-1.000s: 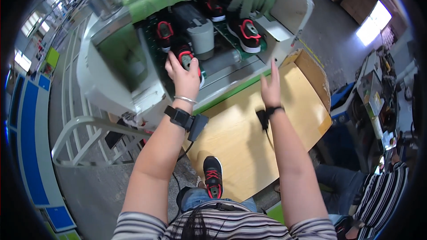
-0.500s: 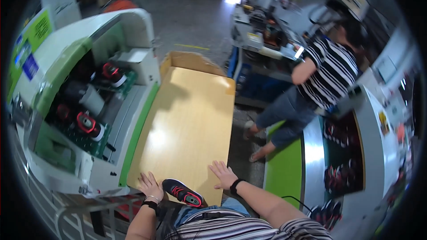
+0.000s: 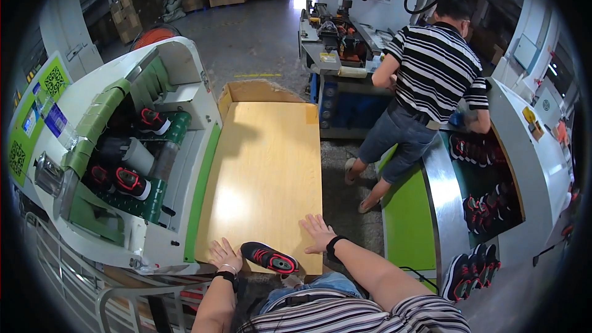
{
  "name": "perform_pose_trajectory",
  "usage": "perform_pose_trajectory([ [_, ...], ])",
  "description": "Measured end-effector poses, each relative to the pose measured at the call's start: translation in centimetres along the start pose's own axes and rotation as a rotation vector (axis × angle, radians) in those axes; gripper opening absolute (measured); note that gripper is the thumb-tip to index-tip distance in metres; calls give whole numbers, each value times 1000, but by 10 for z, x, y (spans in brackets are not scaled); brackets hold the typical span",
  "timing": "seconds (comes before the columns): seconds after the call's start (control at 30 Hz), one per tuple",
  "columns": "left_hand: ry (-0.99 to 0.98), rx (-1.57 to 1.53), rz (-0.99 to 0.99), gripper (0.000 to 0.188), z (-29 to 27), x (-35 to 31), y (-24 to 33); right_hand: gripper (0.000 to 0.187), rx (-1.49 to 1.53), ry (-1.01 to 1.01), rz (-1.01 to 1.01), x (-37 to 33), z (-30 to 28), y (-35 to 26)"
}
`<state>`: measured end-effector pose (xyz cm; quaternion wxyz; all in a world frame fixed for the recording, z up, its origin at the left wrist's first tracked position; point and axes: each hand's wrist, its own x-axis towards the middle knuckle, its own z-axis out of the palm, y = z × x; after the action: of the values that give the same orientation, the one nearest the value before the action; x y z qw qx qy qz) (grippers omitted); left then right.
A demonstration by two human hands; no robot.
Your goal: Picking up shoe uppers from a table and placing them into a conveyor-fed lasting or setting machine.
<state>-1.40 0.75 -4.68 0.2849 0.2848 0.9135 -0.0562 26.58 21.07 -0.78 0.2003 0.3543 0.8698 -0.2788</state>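
A black sneaker with red laces and a red-rimmed opening lies near the front edge of a pale wooden tabletop. Just to its left, my left hand rests flat on the wood, fingers spread and holding nothing. On the other side, my right hand is also spread at the table's right edge, apart from the shoe. Both wrists wear dark bands.
At left stands a white and green machine with several sneakers on its green conveyor. A co-worker stands between a workbench and another conveyor machine. More sneakers sit beside it at lower right.
The whole view has shifted and sharpened. The co-worker has turned, one arm now reaching to the right-hand machine's opening. My hands stay spread on the tabletop, the sneaker between them.
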Motion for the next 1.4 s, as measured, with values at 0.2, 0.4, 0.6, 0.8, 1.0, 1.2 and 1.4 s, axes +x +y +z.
perform_pose_trajectory([
  [0.2,-21,-41,-11,83,8,3,-7,113,-26,-46,12,0,1,-6],
  [0.4,14,-36,36,82,-5,-1,4,122,-78,-3,29,11,3,4],
  [0.6,-46,-32,-28,81,-15,-7,12,85,635,-95,-394,-4,-1,-84],
  [0.8,-52,1,-29,83,-13,-7,8,80,600,-141,-490,3,0,-82],
  [1.0,96,-164,-23,75,-78,8,22,76,816,84,-276,9,-70,-39],
  [1.2,231,-798,134,94,-149,144,128,78,512,517,-160,67,-71,12],
  [1.4,162,-1291,-65,105,-186,245,258,82,517,472,-109,63,-67,25],
])
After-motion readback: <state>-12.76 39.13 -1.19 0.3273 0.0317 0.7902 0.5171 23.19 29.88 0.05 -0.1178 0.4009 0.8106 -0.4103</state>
